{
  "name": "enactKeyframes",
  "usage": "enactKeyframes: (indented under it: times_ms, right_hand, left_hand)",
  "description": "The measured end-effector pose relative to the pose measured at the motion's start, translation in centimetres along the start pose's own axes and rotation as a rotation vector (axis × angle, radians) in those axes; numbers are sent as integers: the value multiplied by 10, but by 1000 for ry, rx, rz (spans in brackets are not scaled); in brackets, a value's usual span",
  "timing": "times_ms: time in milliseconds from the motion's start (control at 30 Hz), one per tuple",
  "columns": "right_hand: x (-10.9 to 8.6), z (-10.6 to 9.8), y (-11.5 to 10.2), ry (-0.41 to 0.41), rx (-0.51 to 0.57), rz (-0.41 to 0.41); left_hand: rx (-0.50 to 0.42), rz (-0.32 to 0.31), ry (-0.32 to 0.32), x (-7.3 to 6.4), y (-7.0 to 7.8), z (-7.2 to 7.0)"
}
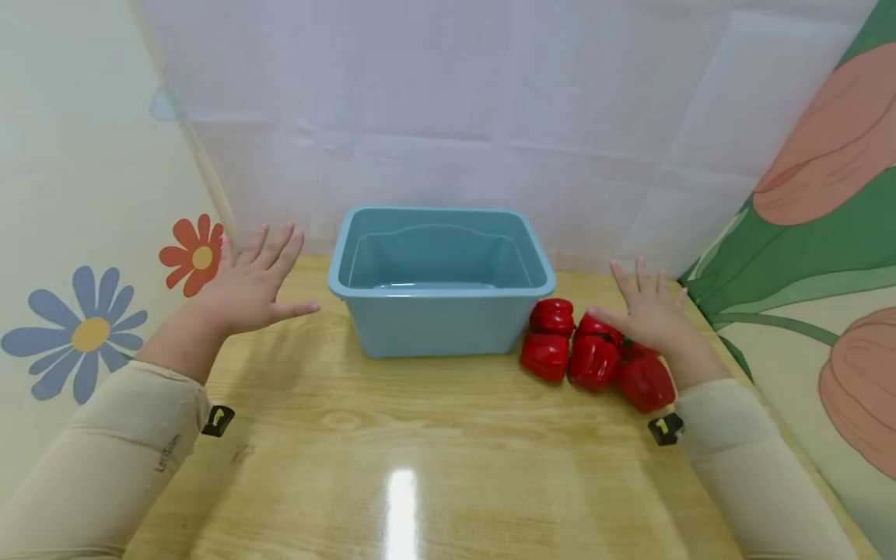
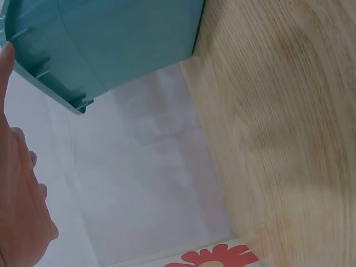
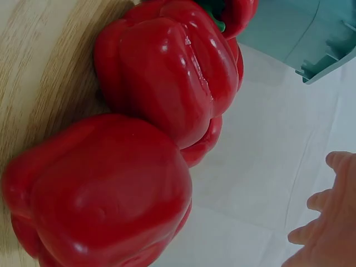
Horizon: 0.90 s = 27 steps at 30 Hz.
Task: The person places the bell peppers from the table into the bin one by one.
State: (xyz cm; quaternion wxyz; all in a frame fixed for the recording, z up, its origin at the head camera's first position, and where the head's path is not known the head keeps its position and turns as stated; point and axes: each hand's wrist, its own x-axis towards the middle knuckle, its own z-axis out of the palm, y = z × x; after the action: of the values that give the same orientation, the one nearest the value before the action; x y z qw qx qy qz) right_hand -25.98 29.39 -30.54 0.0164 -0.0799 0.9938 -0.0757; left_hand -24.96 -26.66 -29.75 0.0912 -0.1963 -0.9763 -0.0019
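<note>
A light blue plastic bin (image 1: 437, 327) stands at the middle back of the table. Several shiny red bell peppers (image 1: 595, 362) lie in a cluster against its right side; a green stem (image 3: 214, 12) shows on one in the right wrist view. My left hand (image 1: 248, 289), fingers spread, hovers to the left of the bin and holds nothing. Above the peppers at the right is my right hand (image 1: 651, 311), its fingers spread too and apart from them. It partly hides the rear peppers in the head view.
The wooden table (image 1: 336, 435) runs up to a white cloth backdrop (image 1: 420, 101). Flower-printed panels flank it, with a red flower (image 1: 199, 255) at the left and large pink tulips (image 1: 826, 132) at the right.
</note>
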Motion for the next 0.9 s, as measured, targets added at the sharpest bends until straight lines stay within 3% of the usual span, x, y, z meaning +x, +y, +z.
enactKeyframes:
  times_ms: [167,900]
  right_hand:
    - [1,-1,-1,-7,16,4]
    - [4,4,-2,-11,52,-1]
  left_hand:
    - [-23,34,14,1,5,-2]
    - [-107,300,129,12,34,8]
